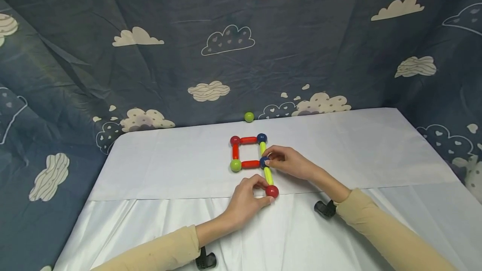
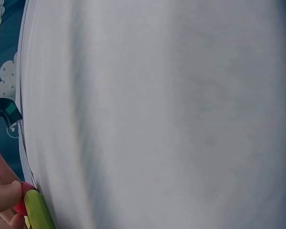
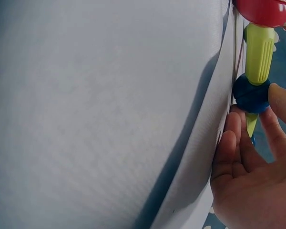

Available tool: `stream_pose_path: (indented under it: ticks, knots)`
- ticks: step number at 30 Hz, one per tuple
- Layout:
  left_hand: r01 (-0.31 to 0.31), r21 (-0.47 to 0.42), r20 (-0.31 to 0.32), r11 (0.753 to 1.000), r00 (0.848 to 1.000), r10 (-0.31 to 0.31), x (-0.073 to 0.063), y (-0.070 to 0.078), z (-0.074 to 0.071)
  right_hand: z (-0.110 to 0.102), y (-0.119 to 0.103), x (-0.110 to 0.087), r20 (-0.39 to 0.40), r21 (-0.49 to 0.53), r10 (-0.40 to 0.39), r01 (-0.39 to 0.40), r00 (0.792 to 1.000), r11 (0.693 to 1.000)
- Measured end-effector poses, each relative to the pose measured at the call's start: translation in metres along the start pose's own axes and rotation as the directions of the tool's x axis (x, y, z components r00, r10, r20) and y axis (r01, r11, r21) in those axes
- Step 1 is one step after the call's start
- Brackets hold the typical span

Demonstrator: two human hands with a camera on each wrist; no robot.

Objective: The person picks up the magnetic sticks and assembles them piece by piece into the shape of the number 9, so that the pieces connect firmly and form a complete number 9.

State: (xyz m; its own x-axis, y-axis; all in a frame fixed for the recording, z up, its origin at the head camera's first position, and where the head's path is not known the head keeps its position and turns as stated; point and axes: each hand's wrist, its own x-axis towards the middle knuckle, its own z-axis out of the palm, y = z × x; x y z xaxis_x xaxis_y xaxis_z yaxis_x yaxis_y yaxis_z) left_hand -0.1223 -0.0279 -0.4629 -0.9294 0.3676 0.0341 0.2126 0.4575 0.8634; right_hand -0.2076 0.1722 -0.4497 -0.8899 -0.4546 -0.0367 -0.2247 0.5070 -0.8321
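A square of short rods and balls lies on the white cloth, with a red ball [image 1: 235, 140], a green ball [image 1: 235, 165] and a far blue ball [image 1: 261, 138] at three corners. My right hand [image 1: 290, 162] pinches the near blue ball [image 3: 251, 93] at the fourth corner between thumb and fingers. From that ball a yellow-green rod [image 1: 268, 176] extends toward me and ends at a larger-looking red ball [image 1: 272, 191]. My left hand [image 1: 246, 198] holds this red ball between thumb and fingers. Red rods [image 1: 248, 140] form three sides of the square; another yellow-green rod [image 1: 262, 149] forms the right side.
A loose green ball [image 1: 249, 116] sits at the back edge of the white cloth [image 1: 169, 162], against the dark cloud-print curtain [image 1: 173, 66]. Black wrist-camera mounts [image 1: 206, 259] hang beneath both sleeves.
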Motion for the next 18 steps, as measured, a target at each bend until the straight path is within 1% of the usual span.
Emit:
stream_pose_path:
  ticks: [6, 11, 18]
  knots:
    - [0.011, -0.002, 0.012, 1.000, 1.000, -0.011, -0.0007, -0.0005, -0.0016, -0.0009, 0.0000, 0.0006, 0.013, -0.025, -0.015, 0.015, 1.000, 1.000]
    - [0.009, -0.002, 0.019, 1.000, 1.000, -0.009, -0.0010, -0.0008, -0.0030, -0.0020, -0.0001, 0.0005, 0.025, -0.049, -0.024, 0.025, 0.999, 0.998]
    - [0.006, -0.010, 0.022, 1.000, 1.000, -0.006, -0.0011, -0.0018, -0.0043, -0.0018, 0.0003, 0.0012, 0.034, -0.052, -0.032, 0.034, 0.999, 0.998]
